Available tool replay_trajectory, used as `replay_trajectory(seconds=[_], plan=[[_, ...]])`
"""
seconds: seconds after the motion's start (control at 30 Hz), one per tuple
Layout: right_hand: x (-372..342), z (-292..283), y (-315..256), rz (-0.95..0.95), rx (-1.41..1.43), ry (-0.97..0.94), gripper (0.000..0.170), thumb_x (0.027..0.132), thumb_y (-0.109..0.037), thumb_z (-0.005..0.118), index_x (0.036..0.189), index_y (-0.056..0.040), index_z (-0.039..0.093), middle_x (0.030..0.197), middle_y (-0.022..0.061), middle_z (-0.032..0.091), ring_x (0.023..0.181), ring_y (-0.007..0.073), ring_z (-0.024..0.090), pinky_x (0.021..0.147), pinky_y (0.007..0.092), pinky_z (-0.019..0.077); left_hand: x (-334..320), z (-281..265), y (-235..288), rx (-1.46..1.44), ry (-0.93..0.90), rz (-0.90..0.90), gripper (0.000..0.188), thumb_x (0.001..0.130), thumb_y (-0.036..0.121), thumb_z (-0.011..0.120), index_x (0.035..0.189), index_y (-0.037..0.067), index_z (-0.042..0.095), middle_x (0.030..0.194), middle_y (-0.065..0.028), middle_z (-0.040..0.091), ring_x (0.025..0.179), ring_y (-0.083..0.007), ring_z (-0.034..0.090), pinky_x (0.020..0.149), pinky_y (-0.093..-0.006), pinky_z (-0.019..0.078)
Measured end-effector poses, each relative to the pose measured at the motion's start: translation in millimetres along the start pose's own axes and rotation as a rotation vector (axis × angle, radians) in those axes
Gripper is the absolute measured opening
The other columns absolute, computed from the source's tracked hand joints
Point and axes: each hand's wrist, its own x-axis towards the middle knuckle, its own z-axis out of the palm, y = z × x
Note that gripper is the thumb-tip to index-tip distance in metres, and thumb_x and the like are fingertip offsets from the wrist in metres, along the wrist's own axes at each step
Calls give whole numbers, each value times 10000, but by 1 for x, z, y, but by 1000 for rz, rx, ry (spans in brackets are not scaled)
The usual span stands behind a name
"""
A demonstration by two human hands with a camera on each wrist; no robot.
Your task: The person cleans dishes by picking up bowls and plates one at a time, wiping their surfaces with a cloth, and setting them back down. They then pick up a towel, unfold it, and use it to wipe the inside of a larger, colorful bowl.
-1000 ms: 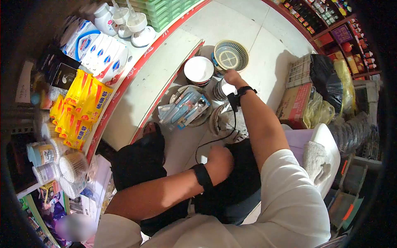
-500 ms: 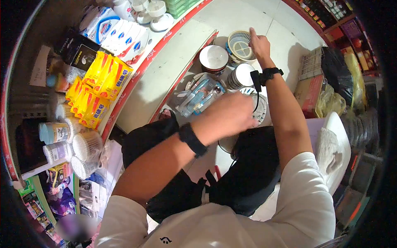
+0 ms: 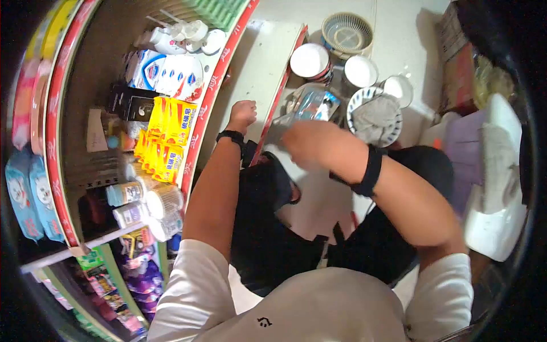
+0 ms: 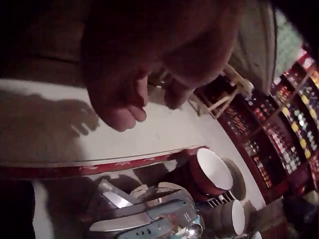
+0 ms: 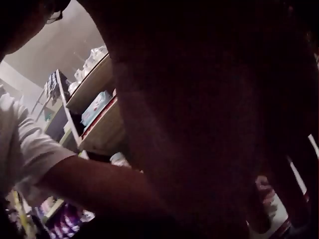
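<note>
Head view: the blue packaged utensils (image 3: 319,106) are lying just ahead of the blurred right hand (image 3: 322,142), nearer than the left hand (image 3: 243,114).
Left wrist view: left grip is hanging released above the shelf (image 4: 167,130); utensils are lying outside its red edge (image 4: 124,166), roughly parallel. Right wrist view: darkness is hiding the right grip; cannot tell.

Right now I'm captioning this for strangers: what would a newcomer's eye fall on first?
Probably the yellow packets on the shelf at left in the head view. Next, the left hand over the low ledge, the blurred right hand nearer the middle. Then the white-lined bowls on the floor.
</note>
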Motion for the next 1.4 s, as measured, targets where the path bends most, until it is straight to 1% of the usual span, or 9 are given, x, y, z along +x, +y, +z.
replay_trajectory(seconds=[0.1,0.13,0.27,0.4,0.63,0.73,1.2,1.3,1.4], plan=[[-33,45,-4,-279,-70,4,195,829,-130,661,935,-14,776,976,249,742,929,385,739,777,498,591,14,-23,-9,-288,322,-131,243,1077,261,503,940,61,500,705,-3,470,524,-139,425,426,-316,305],[-37,47,-10,-272,-41,16,195,829,-130,661,935,-14,776,976,249,742,929,385,739,777,498,591,38,-62,-27,-303,309,-160,438,1028,357,629,1282,11,537,1089,-94,601,849,-202,644,700,-298,588],[-20,40,-48,-73,-218,-274,291,850,-167,671,1089,-51,792,1112,148,753,999,338,729,844,546,561,49,-52,-15,-665,573,63,738,1021,335,638,1598,79,255,1403,-190,507,1211,-327,601,965,-407,605],[-7,39,-43,-7,-188,-484,366,892,-243,676,1206,-80,768,1190,116,741,1115,339,690,959,573,508,165,-183,-66,-811,113,455,963,926,353,773,1626,122,154,1524,-213,403,1353,-405,493,1108,-520,520],[8,79,-26,54,-323,-690,456,821,-197,768,1264,-93,727,1210,76,702,1089,332,643,845,569,503,114,-46,33,-1015,491,582,970,846,531,810,1592,150,320,1564,-162,374,1386,-426,418,1074,-635,484],[6,62,-25,119,-218,-643,487,921,-327,683,1339,-78,698,1367,149,666,1256,372,627,1042,615,446,129,-67,48,-923,511,437,970,796,613,811,1538,130,414,1533,-199,407,1350,-421,449,1044,-654,474],[9,67,-19,167,-210,-627,451,904,-278,691,1305,-74,721,1333,166,679,1243,394,625,1018,641,447,287,-239,29,-1150,461,-33,689,920,302,508,1539,31,373,1519,-225,457,1353,-513,479,1154,-801,231],[10,80,-19,212,-197,-620,473,891,-307,704,1306,-80,723,1334,167,678,1238,388,626,1013,645,449,248,-221,21,-1042,134,-43,696,893,225,508,1547,26,378,1560,-233,416,1363,-508,479,1168,-796,211],[7,73,-18,218,-222,-613,492,883,-335,709,1302,-78,724,1325,171,680,1230,381,630,1006,650,454,243,-205,13,-825,93,452,708,885,206,530,1548,15,374,1588,-269,339,1433,-533,367,1161,-775,291]])
